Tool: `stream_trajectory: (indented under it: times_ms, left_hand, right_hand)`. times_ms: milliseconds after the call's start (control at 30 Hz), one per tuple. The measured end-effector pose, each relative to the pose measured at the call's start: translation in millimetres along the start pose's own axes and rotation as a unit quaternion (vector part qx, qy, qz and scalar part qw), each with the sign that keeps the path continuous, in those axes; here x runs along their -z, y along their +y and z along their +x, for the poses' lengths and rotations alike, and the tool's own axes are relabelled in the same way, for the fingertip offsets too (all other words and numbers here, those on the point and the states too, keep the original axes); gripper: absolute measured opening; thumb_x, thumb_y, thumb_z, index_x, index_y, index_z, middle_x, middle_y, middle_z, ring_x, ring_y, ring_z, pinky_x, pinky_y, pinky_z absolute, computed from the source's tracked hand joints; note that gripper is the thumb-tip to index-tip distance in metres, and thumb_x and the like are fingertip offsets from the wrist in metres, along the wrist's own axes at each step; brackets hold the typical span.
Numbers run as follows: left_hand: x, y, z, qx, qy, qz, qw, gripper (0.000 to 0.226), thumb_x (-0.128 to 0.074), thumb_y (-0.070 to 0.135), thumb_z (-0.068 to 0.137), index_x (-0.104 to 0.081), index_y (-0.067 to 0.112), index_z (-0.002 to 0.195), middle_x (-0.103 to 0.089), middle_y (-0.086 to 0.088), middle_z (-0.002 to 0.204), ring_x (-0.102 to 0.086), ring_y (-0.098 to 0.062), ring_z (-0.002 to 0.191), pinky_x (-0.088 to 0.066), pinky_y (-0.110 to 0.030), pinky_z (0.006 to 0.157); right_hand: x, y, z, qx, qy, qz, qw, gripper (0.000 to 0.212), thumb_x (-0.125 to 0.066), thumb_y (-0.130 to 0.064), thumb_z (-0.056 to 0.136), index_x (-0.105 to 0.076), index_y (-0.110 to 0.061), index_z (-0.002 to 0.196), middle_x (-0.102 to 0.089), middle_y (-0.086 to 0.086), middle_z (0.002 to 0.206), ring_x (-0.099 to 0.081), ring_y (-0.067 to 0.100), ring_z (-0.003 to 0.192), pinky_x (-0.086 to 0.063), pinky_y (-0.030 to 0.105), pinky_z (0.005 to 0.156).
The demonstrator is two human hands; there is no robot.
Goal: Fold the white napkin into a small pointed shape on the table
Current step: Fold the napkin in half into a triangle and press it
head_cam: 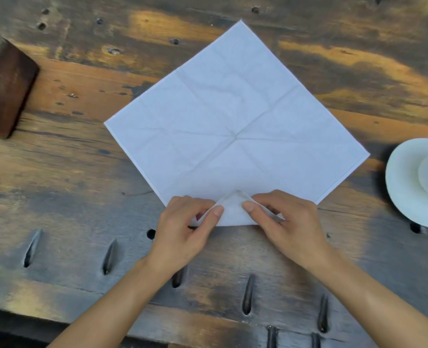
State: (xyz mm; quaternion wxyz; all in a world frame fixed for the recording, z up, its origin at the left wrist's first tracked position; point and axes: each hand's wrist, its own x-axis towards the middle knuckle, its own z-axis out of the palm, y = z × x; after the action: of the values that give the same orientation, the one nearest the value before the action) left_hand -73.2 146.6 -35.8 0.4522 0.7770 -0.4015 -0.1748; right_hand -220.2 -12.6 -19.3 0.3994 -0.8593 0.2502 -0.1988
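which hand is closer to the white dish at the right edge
Right. The right hand pinches the near corner of the napkin, left of the white dish; the left hand pinches the same corner, farther left.

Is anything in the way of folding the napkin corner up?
Nothing visible. The left hand and right hand pinch the near corner of the napkin, its top is bare, and the white plate and brown block sit apart at the sides.
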Motion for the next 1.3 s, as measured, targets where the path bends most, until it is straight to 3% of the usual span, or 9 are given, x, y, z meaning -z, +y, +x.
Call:
stream_trajectory:
  times_ms: [100, 267, 433, 700, 1300]
  left_hand:
    - [5, 0, 16, 0.023, 0.012, -0.006, 1.000, 0.019, -0.061, 0.035, 0.096, -0.072, 0.025, 0.084, -0.066, 0.027, 0.080, -0.059, 0.000, 0.075, -0.043, -0.018, 0.073]
    - [12, 4, 46, 0.030, 0.010, -0.020, 0.999, 0.026, -0.061, 0.035, 0.095, -0.075, 0.016, 0.085, -0.063, 0.036, 0.078, -0.058, 0.013, 0.074, -0.037, -0.005, 0.069]
    - [16, 6, 70, 0.067, 0.009, -0.030, 0.997, 0.029, -0.062, 0.044, 0.093, -0.075, 0.019, 0.086, -0.062, 0.026, 0.071, -0.054, 0.005, 0.064, -0.037, -0.008, 0.061]
    - [25, 14, 103, 0.061, 0.006, -0.032, 0.998, 0.023, -0.062, 0.037, 0.093, -0.073, 0.019, 0.084, -0.051, 0.027, 0.060, -0.044, 0.001, 0.055, -0.030, -0.009, 0.058]
    - [34, 10, 178, 0.023, 0.027, 0.016, 0.999, 0.020, -0.069, 0.034, 0.093, -0.077, 0.018, 0.086, -0.059, 0.032, 0.067, -0.053, 0.005, 0.060, -0.034, -0.004, 0.061]
  right_hand:
    - [2, 2, 13, -0.018, 0.030, 0.008, 0.999, 0.015, -0.075, -0.025, 0.089, -0.076, -0.014, 0.080, -0.071, -0.007, 0.074, -0.061, 0.006, 0.065, -0.050, 0.026, 0.061]
    - [5, 4, 33, -0.026, 0.061, 0.004, 0.998, 0.017, -0.072, -0.027, 0.091, -0.076, -0.014, 0.080, -0.071, -0.007, 0.076, -0.059, 0.005, 0.063, -0.045, 0.017, 0.060]
    - [0, 4, 55, -0.033, 0.102, -0.014, 0.994, 0.016, -0.072, -0.026, 0.090, -0.075, -0.012, 0.082, -0.067, -0.005, 0.071, -0.054, 0.010, 0.060, -0.041, 0.016, 0.058]
    - [-1, 2, 86, -0.022, 0.159, -0.030, 0.987, 0.016, -0.075, -0.025, 0.089, -0.075, -0.012, 0.079, -0.066, -0.004, 0.067, -0.052, 0.012, 0.057, -0.042, 0.025, 0.055]
    - [-3, 18, 154, 0.015, 0.248, -0.084, 0.965, 0.023, -0.077, -0.027, 0.090, -0.073, -0.009, 0.074, -0.068, -0.001, 0.067, -0.052, 0.010, 0.055, -0.042, 0.022, 0.055]
